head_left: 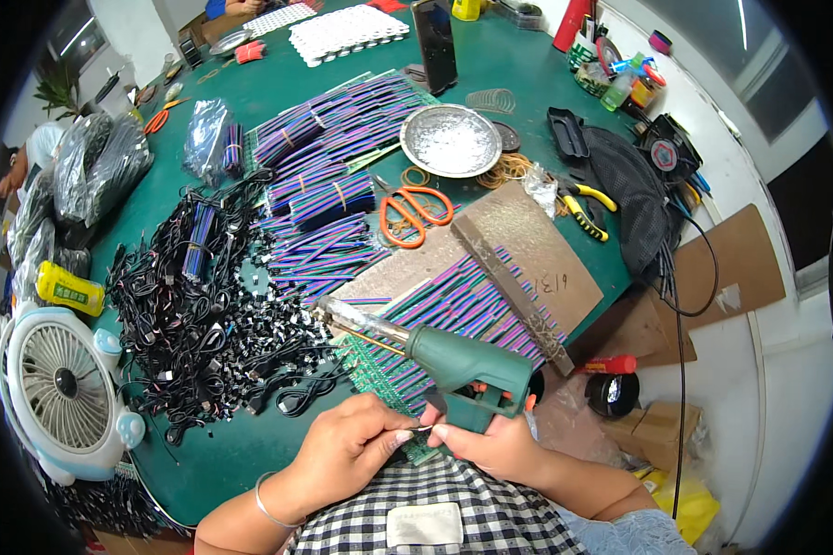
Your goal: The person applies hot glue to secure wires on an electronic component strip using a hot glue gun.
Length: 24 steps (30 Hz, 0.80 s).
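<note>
My right hand [495, 450] is closed around the handle of a green soldering gun [467, 361], its metal tip pointing left over the boards. My left hand [356, 449] is closed in a pinch on a thin wire [420, 428], whose far end meets my right fingertips. Just beyond my hands, multicoloured ribbon wires [463, 301] lie side by side under a flat bar [514, 287] on a brown board [565, 250]. Their near ends meet green circuit boards [370, 365]. Left of the gun's tip sits a heap of black cables [190, 324] with small connectors.
Orange scissors [416, 215], a metal bowl [451, 141] and yellow-black pliers [588, 211] lie beyond the board. A white fan [65, 384] and yellow bottle [69, 289] stand left. A phone [434, 46] stands at the back. Bundled wires [333, 199] cover the middle.
</note>
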Motion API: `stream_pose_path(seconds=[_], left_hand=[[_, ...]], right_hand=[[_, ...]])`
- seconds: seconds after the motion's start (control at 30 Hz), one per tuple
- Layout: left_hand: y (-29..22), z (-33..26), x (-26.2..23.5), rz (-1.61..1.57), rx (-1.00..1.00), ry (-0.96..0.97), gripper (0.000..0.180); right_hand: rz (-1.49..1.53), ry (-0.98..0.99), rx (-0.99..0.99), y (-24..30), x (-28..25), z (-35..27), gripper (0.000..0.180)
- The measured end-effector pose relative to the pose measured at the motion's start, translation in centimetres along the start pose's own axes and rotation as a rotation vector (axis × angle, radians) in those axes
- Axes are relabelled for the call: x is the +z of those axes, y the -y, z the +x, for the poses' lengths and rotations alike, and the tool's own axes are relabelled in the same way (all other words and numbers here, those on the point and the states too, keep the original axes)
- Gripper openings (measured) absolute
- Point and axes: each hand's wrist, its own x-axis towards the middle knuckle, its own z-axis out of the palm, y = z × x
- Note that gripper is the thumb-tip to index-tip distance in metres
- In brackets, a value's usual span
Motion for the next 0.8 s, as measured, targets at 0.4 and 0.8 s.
stream_pose_path(seconds=[0.4, 0.8], left_hand=[[-2.1, -0.1, 0.7, 0.611, 0.200, -0.097, 0.023], [0.2, -0.2, 1.5, -0.047, 0.105, -0.210, 0.010]], right_hand=[[-0.431, -0.227, -0.256, -0.6, 1.2, -0.2, 0.018], [-0.264, -0.187, -0.244, -0.7, 1.4, -0.2, 0.020]])
